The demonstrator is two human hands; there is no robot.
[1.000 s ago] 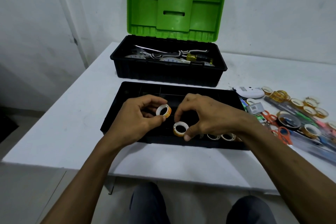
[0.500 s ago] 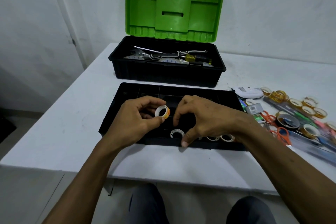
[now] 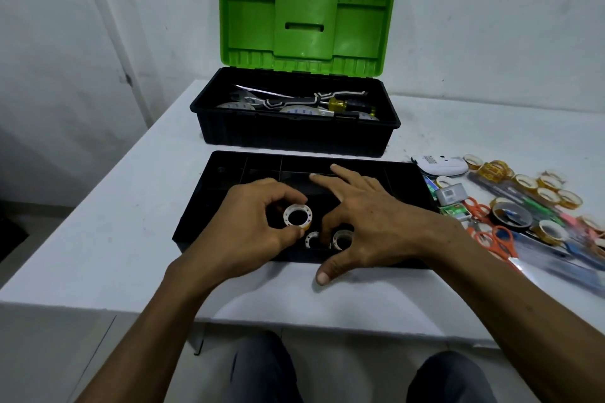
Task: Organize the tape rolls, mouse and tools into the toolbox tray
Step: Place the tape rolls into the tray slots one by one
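Early yet, I judge: two tape rolls [image 3: 343,238] in the tray [image 3: 229,173] under the spread right hand [image 3: 370,216], left hand [image 3: 252,222] pinching a third roll [image 3: 297,215]; mouse [image 3: 438,165], scissors [image 3: 491,232] and loose rolls [image 3: 523,180] lie on the table [image 3: 131,239].

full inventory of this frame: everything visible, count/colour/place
toolbox: 1, black with open green lid, far side of table
screwdriver: 1, yellow handle, inside toolbox with other tools
tray: 1, black, in front of toolbox
tape rolls in tray: 2 visible, white cores, near front wall
loose tape rolls: several, yellowish, table right of tray
large tape roll: 1, dark, among loose rolls
mouse: 1, white, by tray's far right corner
scissors: count unclear, orange handles, right of tray
table: 1, white, under everything
left hand: 1, pinches a white-cored tape roll above tray
right hand: 1, fingers spread over tray, fingertip by the two rolls
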